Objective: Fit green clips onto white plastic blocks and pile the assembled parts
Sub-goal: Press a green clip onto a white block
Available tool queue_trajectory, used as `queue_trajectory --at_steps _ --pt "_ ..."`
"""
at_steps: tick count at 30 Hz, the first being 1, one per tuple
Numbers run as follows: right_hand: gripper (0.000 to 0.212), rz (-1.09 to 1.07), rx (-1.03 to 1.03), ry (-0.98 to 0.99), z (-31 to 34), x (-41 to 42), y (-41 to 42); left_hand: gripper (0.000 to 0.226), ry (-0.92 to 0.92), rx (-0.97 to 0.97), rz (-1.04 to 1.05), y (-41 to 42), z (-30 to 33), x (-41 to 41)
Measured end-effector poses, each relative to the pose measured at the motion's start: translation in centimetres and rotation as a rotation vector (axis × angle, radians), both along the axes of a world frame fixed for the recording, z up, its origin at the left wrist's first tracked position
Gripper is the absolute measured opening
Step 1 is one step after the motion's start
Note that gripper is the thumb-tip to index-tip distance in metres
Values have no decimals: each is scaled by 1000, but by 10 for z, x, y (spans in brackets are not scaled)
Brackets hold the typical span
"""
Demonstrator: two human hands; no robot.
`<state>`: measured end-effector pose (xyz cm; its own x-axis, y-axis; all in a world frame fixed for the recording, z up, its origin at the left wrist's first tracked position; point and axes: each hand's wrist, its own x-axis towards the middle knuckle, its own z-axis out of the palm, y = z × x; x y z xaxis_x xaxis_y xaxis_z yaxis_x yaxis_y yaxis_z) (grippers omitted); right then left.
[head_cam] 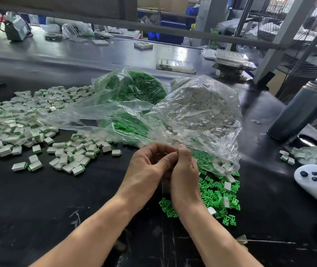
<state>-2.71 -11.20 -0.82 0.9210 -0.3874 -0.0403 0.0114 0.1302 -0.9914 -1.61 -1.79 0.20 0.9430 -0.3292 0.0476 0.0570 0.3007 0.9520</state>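
Black worktop [88, 191]: carries all parts; matte surface, some scuffing near the front edge.
Left hand [150, 166]: fingers curled inward, pressed against the right; a small part is judged to be pinched between the two hands, but it is almost wholly hidden.
Right hand [182, 168]: thumb and forefinger closed at the same spot; a trace of green is seen at the fingertips [177, 152].
Loose green clips [214, 193]: scattered just right of the hands, a few white blocks [227, 185] mixed in.
Stock bags: clips bag [134, 87] and blocks bag [202, 105], both open, behind the hands.
Assembled pile [18, 122]: spread widely at left, well apart from the hands.
Step in hand: judged to be a clip being seated on a block.
Next move: a firm squeeze until seated, then the part is to be dropped on the left pile.
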Motion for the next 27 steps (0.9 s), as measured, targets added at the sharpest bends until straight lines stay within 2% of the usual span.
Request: queue_trajectory --at_steps 3,8,12,27 --pt "56 -4 20 -12 -1 1 0 3 -8 0 -3 -1 0 -1" --pt "52 -1 52 -39 -1 2 -1 14 -39 49 15 -4 0 -2" --pt "53 -12 70 -52 -3 4 -3 11 -34 46 13 -4 -1 -1" --pt "49 -84 -23 -58 -3 2 3 7 -58 57 71 -6 -7 2"
